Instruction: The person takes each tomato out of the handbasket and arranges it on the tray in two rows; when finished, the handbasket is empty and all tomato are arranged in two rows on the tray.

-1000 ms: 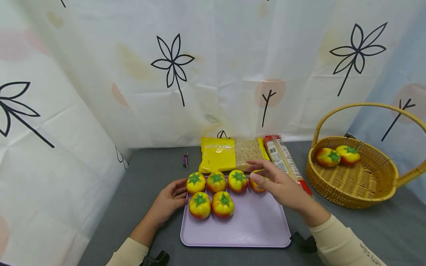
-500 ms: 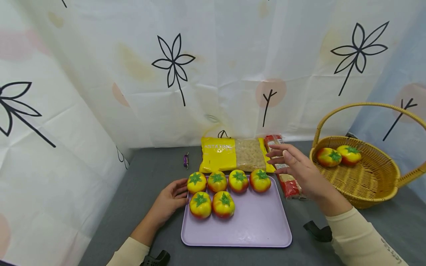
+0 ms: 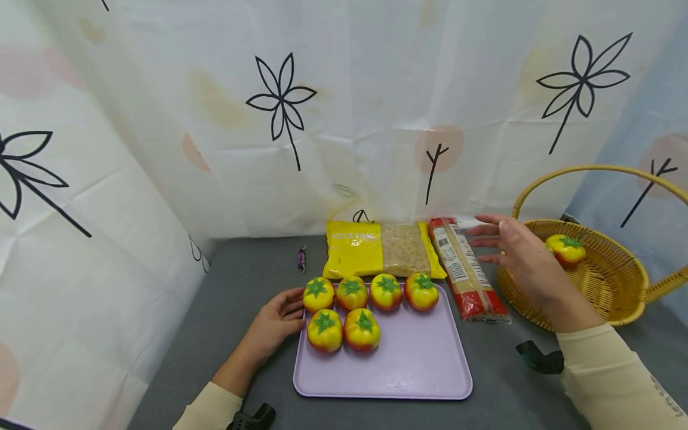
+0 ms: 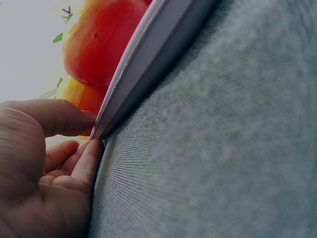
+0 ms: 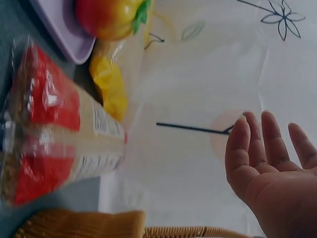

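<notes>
Several yellow-and-red tomato-like fruits (image 3: 362, 329) with green star-shaped tops sit on a lilac tray (image 3: 414, 364), lined along its far edge and in a shorter row in front. My left hand (image 3: 276, 322) is at the tray's left edge; in the left wrist view its thumb and finger (image 4: 88, 161) pinch the rim (image 4: 130, 74). The right hand (image 3: 529, 263), holding nothing, is raised in front of the wicker basket (image 3: 613, 292), fingers extended to the left. One fruit (image 3: 565, 249) shows inside the basket, with a second mostly hidden behind that hand.
Behind the tray lies a yellow-and-clear food bag (image 3: 384, 249). A red-and-clear packet (image 3: 467, 269) lies between tray and basket. A small purple-wrapped sweet (image 3: 301, 259) is at the back left. The basket's tall handle (image 3: 596, 168) arches up at the right. Patterned cloth (image 3: 349, 119) hangs behind the table.
My right hand has moved right, from over the fruit at the tray's far right corner, past the red packet to the basket. The left hand keeps its place at the tray.
</notes>
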A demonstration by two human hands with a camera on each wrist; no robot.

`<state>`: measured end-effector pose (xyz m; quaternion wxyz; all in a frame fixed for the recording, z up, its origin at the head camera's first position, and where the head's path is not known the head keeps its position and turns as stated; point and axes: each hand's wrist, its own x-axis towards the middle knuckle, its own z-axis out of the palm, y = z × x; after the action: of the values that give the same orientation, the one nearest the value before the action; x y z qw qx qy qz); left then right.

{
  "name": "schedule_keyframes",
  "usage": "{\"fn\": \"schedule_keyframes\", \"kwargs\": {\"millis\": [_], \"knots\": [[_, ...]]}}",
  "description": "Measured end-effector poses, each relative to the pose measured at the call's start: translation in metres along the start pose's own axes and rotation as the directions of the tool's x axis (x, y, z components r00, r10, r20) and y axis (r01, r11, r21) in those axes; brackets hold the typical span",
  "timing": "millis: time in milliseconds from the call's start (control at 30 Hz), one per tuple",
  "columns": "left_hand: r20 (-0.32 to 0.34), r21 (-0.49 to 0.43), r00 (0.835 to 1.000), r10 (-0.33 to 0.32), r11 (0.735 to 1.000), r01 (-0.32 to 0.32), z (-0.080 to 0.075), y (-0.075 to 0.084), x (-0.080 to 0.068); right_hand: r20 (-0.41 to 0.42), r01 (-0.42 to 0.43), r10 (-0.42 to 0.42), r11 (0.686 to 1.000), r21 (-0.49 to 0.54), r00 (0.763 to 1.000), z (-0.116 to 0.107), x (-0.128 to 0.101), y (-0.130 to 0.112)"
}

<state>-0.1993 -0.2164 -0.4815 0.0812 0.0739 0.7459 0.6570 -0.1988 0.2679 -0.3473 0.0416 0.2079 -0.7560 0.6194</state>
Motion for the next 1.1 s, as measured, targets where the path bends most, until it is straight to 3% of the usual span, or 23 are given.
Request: {"fn": "schedule_keyframes", "kwargs": {"millis": [233,500,700,900,1100], "knots": [[0.0,0.0,1.0,-0.002,1.0,0.002,0.001,0.0,0.0,-0.067,0.025,-0.019,0.997,0.077,0.998,-0.028,-0.002,0.008],[-0.002,0.003,1.0,-0.006,1.0,0.006,0.002,0.002,-0.001,-0.175,-0.021,0.035,0.997,0.081,0.984,-0.06,-0.006,0.022],[-0.002,0.003,1.0,-0.004,1.0,0.004,0.003,0.003,-0.001,-0.258,-0.086,0.107,0.992,0.09,0.96,-0.083,-0.012,0.034],[-0.007,0.003,1.0,-0.003,1.0,0.003,0.003,0.003,-0.001,-0.306,-0.153,0.163,0.987,0.057,0.938,-0.099,-0.012,0.043],[-0.007,0.007,1.0,0.0,1.0,0.0,0.003,0.004,-0.002,-0.359,-0.252,0.21,0.965,-0.073,0.909,-0.104,-0.013,0.054]]}}
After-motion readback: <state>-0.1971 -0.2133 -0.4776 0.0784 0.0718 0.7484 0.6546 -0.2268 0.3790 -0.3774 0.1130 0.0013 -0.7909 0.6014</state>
